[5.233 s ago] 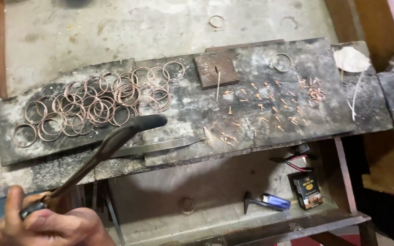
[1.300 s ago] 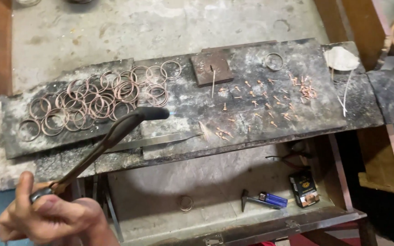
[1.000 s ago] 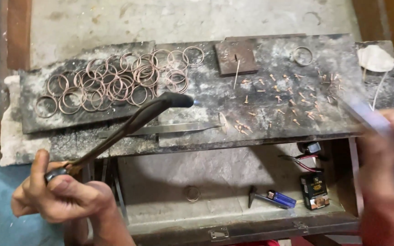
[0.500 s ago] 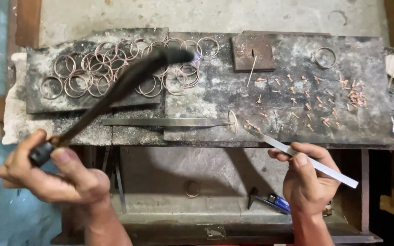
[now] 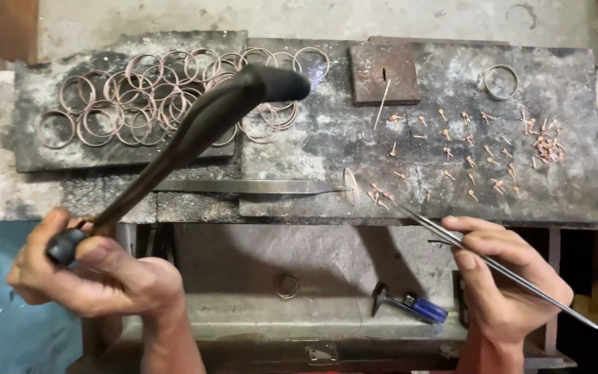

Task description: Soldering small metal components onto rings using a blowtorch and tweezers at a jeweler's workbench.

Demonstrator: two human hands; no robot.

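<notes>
My left hand grips the base of a long dark torch whose bent nozzle points right over a heap of several copper rings on a charred slab. My right hand holds long thin metal tweezers; their tips reach the slab's front edge near a small upright ring. That ring is held at the tip of a flat clamp lying on the slab. Several small copper bits are scattered to the right.
A small rusty square plate with a thin stick lies at the back. A single ring sits far right. Below the bench, a lower shelf holds a blue lighter and another ring.
My right hand came into view with the tweezers and brought their tips to the slab edge. My left hand raised the torch nozzle over the rings. The view shifted.
</notes>
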